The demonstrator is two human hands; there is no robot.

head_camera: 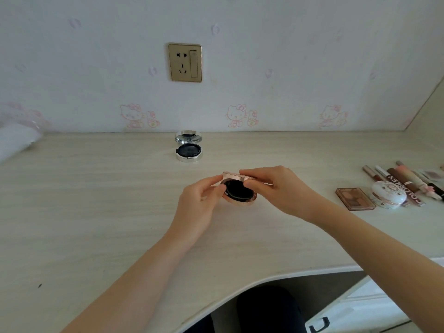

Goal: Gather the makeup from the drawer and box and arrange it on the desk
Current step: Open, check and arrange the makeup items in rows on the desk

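A rose-gold round compact with a black puff inside sits at the middle of the pale wood desk. My left hand pinches its base at the left side. My right hand grips the raised lid from the right. Farther back stands a silver compact, open, its mirror lid upright. At the right lie a brown eyeshadow palette, a white floral round case and several lip and pencil tubes.
A wall with cartoon-cat wallpaper and a gold socket plate backs the desk. A blurred white object lies at the far left. The desk's curved front edge runs over my dark-clothed lap; a white drawer with a black handle shows at bottom right.
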